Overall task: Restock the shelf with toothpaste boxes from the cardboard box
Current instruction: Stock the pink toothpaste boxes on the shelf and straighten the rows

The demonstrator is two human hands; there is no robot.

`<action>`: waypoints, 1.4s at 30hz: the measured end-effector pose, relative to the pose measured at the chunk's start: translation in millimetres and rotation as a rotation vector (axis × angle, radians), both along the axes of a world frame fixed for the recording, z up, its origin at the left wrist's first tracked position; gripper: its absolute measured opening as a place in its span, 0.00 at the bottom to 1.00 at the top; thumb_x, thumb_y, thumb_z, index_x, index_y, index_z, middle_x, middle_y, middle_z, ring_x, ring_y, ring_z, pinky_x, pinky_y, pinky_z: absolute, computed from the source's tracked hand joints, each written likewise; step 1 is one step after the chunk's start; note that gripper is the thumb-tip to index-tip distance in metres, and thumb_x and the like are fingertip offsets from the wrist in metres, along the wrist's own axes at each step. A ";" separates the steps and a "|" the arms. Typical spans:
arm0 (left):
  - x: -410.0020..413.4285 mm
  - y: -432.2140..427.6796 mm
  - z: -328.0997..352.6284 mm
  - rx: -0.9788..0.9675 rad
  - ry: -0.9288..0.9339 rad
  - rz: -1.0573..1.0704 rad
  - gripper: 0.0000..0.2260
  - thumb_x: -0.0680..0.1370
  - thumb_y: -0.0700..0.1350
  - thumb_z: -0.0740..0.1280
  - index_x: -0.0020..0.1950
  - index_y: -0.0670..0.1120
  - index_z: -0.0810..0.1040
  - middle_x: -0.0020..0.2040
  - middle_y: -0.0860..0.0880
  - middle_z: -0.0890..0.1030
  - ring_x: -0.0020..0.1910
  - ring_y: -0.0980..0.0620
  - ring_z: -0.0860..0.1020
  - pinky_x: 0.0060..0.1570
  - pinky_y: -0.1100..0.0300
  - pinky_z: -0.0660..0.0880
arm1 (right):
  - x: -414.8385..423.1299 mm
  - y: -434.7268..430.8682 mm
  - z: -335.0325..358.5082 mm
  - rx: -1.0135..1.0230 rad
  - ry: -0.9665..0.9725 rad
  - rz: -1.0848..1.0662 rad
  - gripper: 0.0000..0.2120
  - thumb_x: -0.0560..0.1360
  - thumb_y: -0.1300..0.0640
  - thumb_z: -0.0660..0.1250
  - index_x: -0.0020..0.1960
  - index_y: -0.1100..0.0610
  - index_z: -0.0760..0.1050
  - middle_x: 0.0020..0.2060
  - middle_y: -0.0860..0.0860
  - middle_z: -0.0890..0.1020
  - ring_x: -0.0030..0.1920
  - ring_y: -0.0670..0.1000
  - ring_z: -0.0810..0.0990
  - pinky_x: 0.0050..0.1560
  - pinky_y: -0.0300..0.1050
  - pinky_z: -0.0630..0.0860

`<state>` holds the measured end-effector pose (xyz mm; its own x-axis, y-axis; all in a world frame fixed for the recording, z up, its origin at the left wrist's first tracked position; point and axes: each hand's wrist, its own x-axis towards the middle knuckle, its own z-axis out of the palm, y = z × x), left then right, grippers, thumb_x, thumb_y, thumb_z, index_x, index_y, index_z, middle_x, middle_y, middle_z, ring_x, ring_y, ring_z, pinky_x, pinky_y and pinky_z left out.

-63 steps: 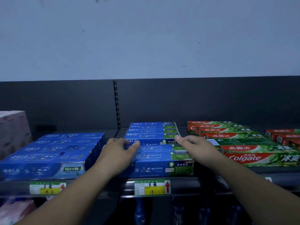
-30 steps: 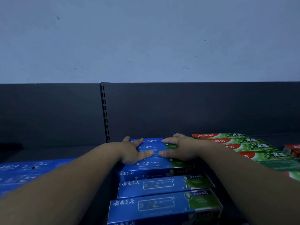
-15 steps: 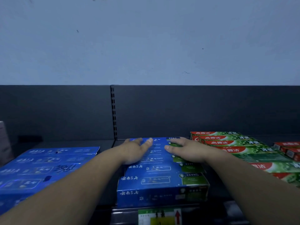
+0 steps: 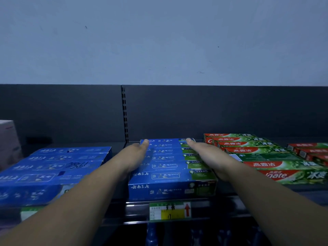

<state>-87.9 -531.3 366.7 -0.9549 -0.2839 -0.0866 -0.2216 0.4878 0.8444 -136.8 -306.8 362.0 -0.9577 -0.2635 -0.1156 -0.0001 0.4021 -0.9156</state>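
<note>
A row of several blue-and-green toothpaste boxes (image 4: 170, 167) lies front to back in the middle of the dark shelf (image 4: 177, 199). My left hand (image 4: 136, 157) lies flat along the row's left side, fingers straight and reaching the rearmost box. Along the right side lies my right hand (image 4: 207, 155), also with straight fingers, its tips near the back boxes. Neither hand grips anything. The cardboard box is not in view.
Another block of blue toothpaste boxes (image 4: 53, 167) fills the shelf's left part. Red-and-green Colgate boxes (image 4: 262, 157) lie to the right, more red boxes (image 4: 310, 151) beyond them. A pale carton (image 4: 8, 141) stands at far left. A price tag (image 4: 170, 211) hangs on the shelf's front rail.
My hands have slid from the top of the rear boxes outward to the two sides of the row. The boxes, staggered a second ago, now sit in a tidy line.
</note>
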 end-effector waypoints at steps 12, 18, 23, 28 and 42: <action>19.0 17.2 -18.0 -0.005 0.120 0.043 0.28 0.81 0.61 0.50 0.78 0.51 0.56 0.76 0.48 0.62 0.68 0.47 0.68 0.55 0.57 0.64 | 33.7 -6.5 -19.3 0.007 0.116 -0.111 0.36 0.75 0.34 0.63 0.77 0.47 0.59 0.74 0.50 0.65 0.71 0.54 0.68 0.68 0.52 0.65; 18.1 15.5 -8.1 -0.285 0.079 -0.074 0.33 0.79 0.63 0.55 0.78 0.47 0.53 0.77 0.46 0.59 0.62 0.46 0.72 0.53 0.57 0.72 | 41.9 -5.4 -7.4 0.101 0.197 -0.147 0.34 0.74 0.35 0.64 0.75 0.48 0.62 0.73 0.49 0.67 0.69 0.53 0.70 0.66 0.49 0.69; 15.1 19.2 9.5 -0.479 0.179 -0.156 0.36 0.76 0.67 0.57 0.78 0.49 0.54 0.79 0.48 0.54 0.76 0.47 0.57 0.73 0.48 0.59 | 52.0 8.9 16.6 0.273 0.449 -0.288 0.28 0.74 0.39 0.66 0.70 0.50 0.70 0.68 0.47 0.73 0.66 0.49 0.72 0.61 0.41 0.68; 26.3 46.5 15.6 -0.501 0.220 -0.299 0.35 0.76 0.66 0.59 0.78 0.53 0.53 0.79 0.51 0.48 0.77 0.48 0.51 0.74 0.48 0.56 | 59.8 45.6 21.6 0.468 0.533 -0.385 0.25 0.74 0.41 0.68 0.67 0.50 0.73 0.67 0.49 0.73 0.67 0.50 0.71 0.60 0.37 0.64; 29.0 179.4 23.4 -0.388 0.413 -0.428 0.28 0.77 0.58 0.64 0.75 0.54 0.61 0.78 0.51 0.53 0.76 0.49 0.53 0.73 0.53 0.55 | 46.8 185.6 19.3 0.608 0.411 -0.479 0.29 0.74 0.38 0.67 0.70 0.50 0.70 0.70 0.53 0.69 0.69 0.54 0.69 0.66 0.47 0.67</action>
<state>-58.9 -351.9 390.0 -0.9223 0.1870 0.3381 0.3579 0.7431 0.5655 -90.0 -121.1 381.3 -0.9461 0.1732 0.2736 0.0112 0.8619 -0.5070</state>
